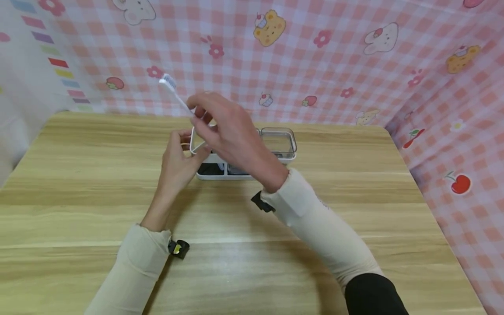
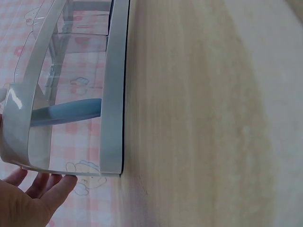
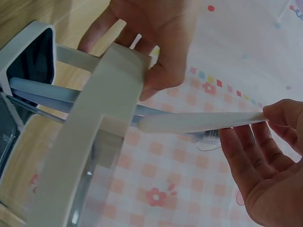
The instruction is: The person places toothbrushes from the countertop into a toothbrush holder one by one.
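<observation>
My right hand (image 1: 228,131) pinches a white toothbrush (image 1: 176,95) above the left end of a white toothbrush holder (image 1: 212,177). In the head view its bristled head points up and left. The right wrist view shows the white handle (image 3: 199,122) in my right fingers, its wide end beside the holder's upper frame (image 3: 90,137). My left hand (image 1: 177,159) grips the holder's left end, thumb in front, fingers behind. A blue handle (image 2: 66,112) stands inside the holder, and bristles (image 3: 208,136) show behind the white handle. My right hand hides part of the holder in the head view.
A clear cup (image 1: 277,142) sits in the holder's right side. The holder stands on a wood-grain table (image 1: 220,262), near its back edge. Pink checked cloth (image 1: 236,65) hangs behind and on the right.
</observation>
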Available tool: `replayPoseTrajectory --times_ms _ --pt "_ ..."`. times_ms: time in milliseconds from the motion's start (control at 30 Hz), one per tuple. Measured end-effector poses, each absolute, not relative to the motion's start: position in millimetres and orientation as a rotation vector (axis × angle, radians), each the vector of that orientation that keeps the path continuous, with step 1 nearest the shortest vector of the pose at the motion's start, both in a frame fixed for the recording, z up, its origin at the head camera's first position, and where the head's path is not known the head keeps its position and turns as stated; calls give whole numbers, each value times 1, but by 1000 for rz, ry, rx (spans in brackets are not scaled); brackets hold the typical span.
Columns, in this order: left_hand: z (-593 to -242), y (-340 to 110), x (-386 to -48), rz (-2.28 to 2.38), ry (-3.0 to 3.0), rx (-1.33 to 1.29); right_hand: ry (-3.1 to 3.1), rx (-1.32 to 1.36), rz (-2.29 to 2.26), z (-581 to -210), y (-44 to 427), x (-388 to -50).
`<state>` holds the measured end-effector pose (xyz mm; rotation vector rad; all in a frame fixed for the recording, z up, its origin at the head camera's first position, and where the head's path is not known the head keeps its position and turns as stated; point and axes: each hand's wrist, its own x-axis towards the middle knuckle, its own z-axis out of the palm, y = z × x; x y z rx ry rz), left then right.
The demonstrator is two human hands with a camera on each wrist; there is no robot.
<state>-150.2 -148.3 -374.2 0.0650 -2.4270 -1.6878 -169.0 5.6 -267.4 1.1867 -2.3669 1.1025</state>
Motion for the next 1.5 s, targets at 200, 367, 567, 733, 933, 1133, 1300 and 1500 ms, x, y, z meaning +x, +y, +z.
replayPoseTrajectory --times_ms 200,367,567,733,933,1133,1300,1500 --pt "-373 -149 -150 -1657 -2438 68 -2360 1203 1096 -275 6 -170" --pt "-372 -149 -151 -1635 -2439 72 -2386 1208 1080 -281 7 -171" --pt "-372 -149 -152 -1637 -2443 65 -2411 1184 1137 -288 10 -174" --pt "-373 -150 -152 -1648 -2447 67 -2389 1184 1188 -297 12 -177" --pt "-375 -149 -152 -1657 -2445 67 -2412 1170 1229 -308 17 -178" --pt "-375 -148 -151 -1642 -2454 76 -2489 1147 1270 -316 21 -178" --pt "-375 -148 -151 -1635 -2444 73 -2517 1143 1265 -320 24 -178" --pt "-375 -148 -150 -1640 -2436 74 -2530 1147 1293 -325 25 -179"
